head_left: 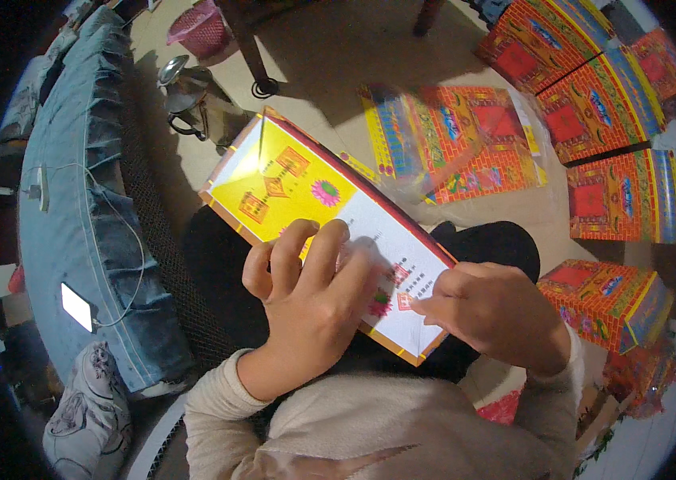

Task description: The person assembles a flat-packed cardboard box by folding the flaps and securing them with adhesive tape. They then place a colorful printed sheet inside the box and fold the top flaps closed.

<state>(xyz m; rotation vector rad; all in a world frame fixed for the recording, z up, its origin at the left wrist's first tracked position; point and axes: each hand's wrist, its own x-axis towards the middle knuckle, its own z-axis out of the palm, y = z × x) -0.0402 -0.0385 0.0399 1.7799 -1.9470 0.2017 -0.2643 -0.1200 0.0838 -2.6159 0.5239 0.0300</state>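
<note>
Box, yellow-and-white [350, 210]: lying slantwise over dark-clad legs [506, 244], far left to near right. Left hand [306, 312]: spreading fingers on its printed face [408, 250]. Right hand [502, 316]: apparently pinching its right end. I am judging light, even pressing best.

The box [354, 204] lies across the lap [230, 268]; left, a phone [76, 308] on the couch [74, 216]; right, more boxes [598, 120]; ahead, a kettle [208, 104].
</note>
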